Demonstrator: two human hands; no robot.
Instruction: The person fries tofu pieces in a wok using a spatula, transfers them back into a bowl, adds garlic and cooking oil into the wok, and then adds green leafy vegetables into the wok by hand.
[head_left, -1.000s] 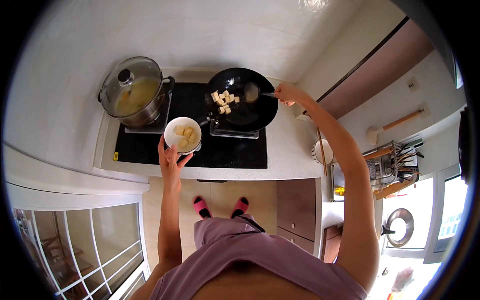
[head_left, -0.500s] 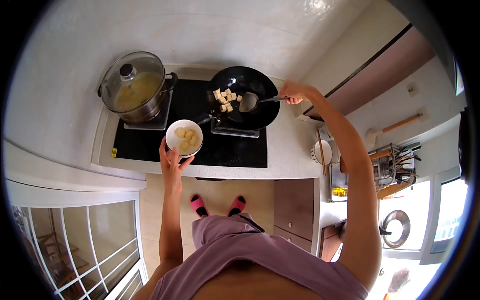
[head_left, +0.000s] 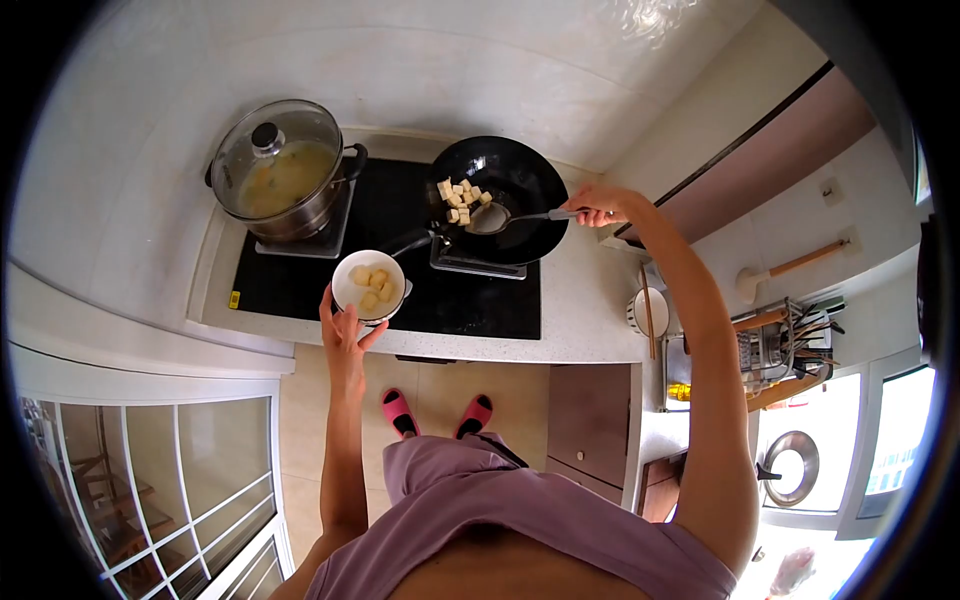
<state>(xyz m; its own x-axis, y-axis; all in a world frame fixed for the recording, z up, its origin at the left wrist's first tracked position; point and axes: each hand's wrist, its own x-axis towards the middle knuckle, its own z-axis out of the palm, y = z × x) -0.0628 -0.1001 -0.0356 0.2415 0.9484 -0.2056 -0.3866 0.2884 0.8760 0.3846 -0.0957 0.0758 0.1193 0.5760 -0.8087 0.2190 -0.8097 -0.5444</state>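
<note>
My left hand (head_left: 347, 335) grips a white bowl (head_left: 345, 297) from below and holds it over the front of the black cooktop (head_left: 450, 312). Several pale yellow chunks (head_left: 372, 282) lie in the bowl. My right hand (head_left: 597, 206) is closed around the handle of a metal spatula (head_left: 490, 218). The spatula's blade rests low in a black wok (head_left: 530, 178), touching or close beside several cream-coloured cubes that look like tofu (head_left: 460, 200). The wok's handle points toward the bowl.
A lidded steel pot (head_left: 290, 215) with yellowish liquid stands on the left burner. Right of the cooktop sit a bowl (head_left: 640, 312) with chopsticks (head_left: 648, 310) across it and a utensil rack (head_left: 775, 350). A glazed door (head_left: 200, 470) is at lower left.
The spatula blade has shifted slightly left and down in the wok, close against the cubes. My right hand has lowered a little. The bowl stays in my left hand.
</note>
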